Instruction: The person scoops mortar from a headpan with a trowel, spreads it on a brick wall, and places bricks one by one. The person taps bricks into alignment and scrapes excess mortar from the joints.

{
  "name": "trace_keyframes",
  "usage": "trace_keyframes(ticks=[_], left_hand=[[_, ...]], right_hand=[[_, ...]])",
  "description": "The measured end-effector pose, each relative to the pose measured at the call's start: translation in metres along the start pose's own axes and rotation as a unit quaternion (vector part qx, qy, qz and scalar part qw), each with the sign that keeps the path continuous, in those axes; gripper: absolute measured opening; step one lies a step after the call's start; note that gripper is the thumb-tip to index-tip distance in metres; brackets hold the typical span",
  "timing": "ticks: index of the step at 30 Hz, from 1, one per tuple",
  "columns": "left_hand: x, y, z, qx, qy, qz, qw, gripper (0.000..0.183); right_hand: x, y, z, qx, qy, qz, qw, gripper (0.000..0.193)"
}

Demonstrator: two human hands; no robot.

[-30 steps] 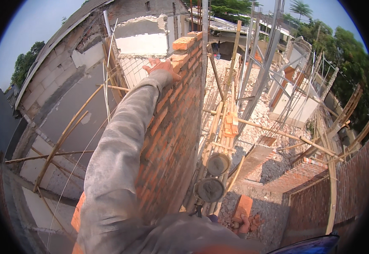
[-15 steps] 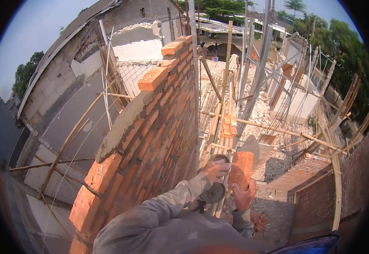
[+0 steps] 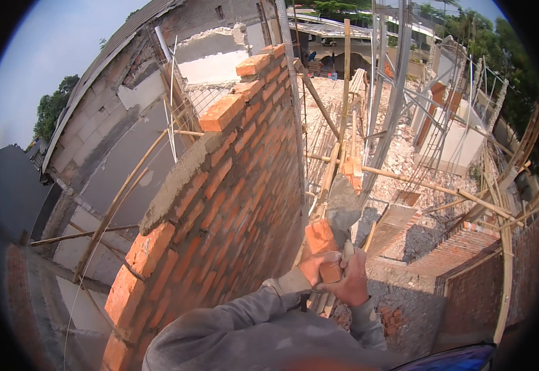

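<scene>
One red brick (image 3: 320,242) sits low in the middle of the view, just right of the near end of the brick wall (image 3: 232,204), gripped by the left hand (image 3: 314,267). That hand's fingers are closed around the brick's lower end, so the brick stands tilted upward out of the grasp. Touching it on the right, the right hand (image 3: 348,284) is wrapped tight around the handle of a trowel (image 3: 342,209), whose grey, mortar-smeared blade points up and away, just beside the brick's upper corner. Both grey sleeves (image 3: 251,321) come in from the lower edge.

To the left, the wall runs from near to far, stepped at its top: a grey mortar bed (image 3: 180,182) lies bare on the lower course, with single bricks (image 3: 222,112) set higher toward the far end. Bamboo scaffold poles (image 3: 405,179) cross to the right of the hands, and a stack of bricks (image 3: 351,168) rests on the planks beyond the trowel. Rubble-strewn ground (image 3: 399,154) lies well below, with a low brick wall (image 3: 454,253) at right and a plastered building (image 3: 127,142) at far left.
</scene>
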State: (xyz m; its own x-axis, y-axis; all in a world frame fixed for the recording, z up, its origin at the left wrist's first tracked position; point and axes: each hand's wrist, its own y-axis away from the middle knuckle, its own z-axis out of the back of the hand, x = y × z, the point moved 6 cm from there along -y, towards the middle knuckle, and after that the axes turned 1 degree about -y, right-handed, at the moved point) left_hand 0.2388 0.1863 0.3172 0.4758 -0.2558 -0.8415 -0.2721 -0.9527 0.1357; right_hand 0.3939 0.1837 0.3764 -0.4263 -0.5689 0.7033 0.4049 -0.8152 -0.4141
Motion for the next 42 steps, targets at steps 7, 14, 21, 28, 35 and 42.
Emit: trace_keyframes(ticks=[7, 14, 21, 28, 35, 42], left_hand=[[-0.08, 0.041, 0.049, -0.175, -0.313, -0.176, 0.917, 0.105], [0.006, 0.06, 0.118, -0.27, -0.191, -0.017, 0.944, 0.109], [-0.017, 0.091, 0.107, -0.307, -0.181, -0.102, 0.929, 0.099], [-0.146, 0.067, 0.065, -0.416, -0.578, -0.3, 0.634, 0.113], [-0.164, 0.049, 0.092, -0.34, -0.405, -0.268, 0.805, 0.116], [-0.093, 0.042, 0.143, -0.224, -0.267, -0.216, 0.912, 0.142]], right_hand=[[-0.048, 0.003, -0.004, -0.01, -0.489, -0.206, 0.848, 0.038], [-0.081, 0.055, -0.003, -0.058, -0.457, -0.25, 0.852, 0.071], [-0.078, 0.033, 0.057, 0.082, -0.361, -0.229, 0.9, 0.064], [0.01, -0.174, 0.129, 0.07, -0.249, 0.0, 0.966, 0.062], [0.111, -0.27, 0.093, 0.063, -0.43, 0.0, 0.901, 0.047], [0.157, -0.334, 0.052, 0.116, -0.362, 0.034, 0.924, 0.046]])
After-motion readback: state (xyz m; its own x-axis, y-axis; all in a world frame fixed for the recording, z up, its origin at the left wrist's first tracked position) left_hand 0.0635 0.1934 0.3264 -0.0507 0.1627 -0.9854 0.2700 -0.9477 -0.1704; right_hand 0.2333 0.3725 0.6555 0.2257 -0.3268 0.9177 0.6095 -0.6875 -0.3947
